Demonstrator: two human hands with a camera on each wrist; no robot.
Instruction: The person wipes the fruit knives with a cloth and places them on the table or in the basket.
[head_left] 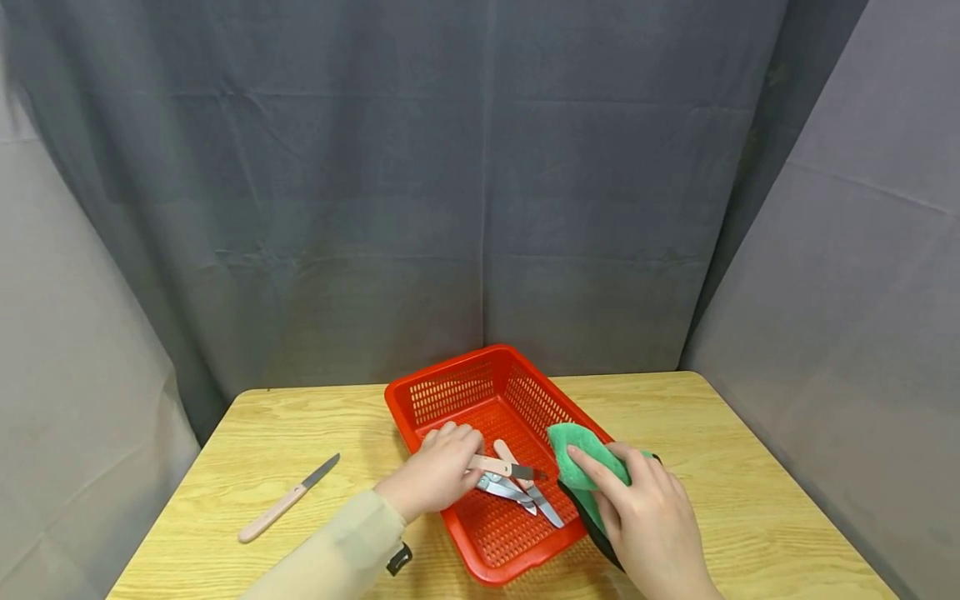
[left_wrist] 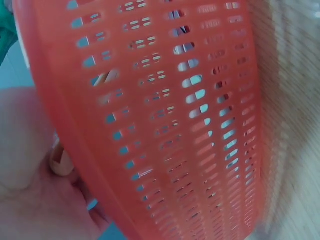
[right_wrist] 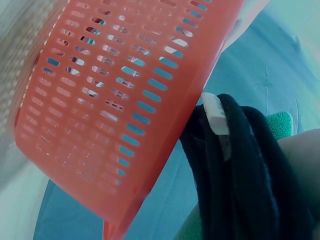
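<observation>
Over the red plastic basket (head_left: pixel 495 560), my left hand (head_left: pixel 438 471) grips a knife by its pale wooden handle (head_left: pixel 489 464), its short dark blade pointing right. In the left wrist view, the butt of that handle (left_wrist: pixel 61 161) shows within the curled hand. My right hand (head_left: pixel 648 508) holds a green cloth (head_left: pixel 588 458) with a black edging, above the basket's right rim. The cloth is apart from the blade tip by a small gap. Inside the basket lie several metal blades (head_left: pixel 504 488) and a pale-handled knife (head_left: pixel 546 507), partly crossed over each other.
Another wooden-handled knife (head_left: pixel 288 498) lies on the wood-grain table (head_left: pixel 337 417) left of the basket, blade toward the back. Grey curtains (head_left: pixel 360 192) hang behind the table and along both sides.
</observation>
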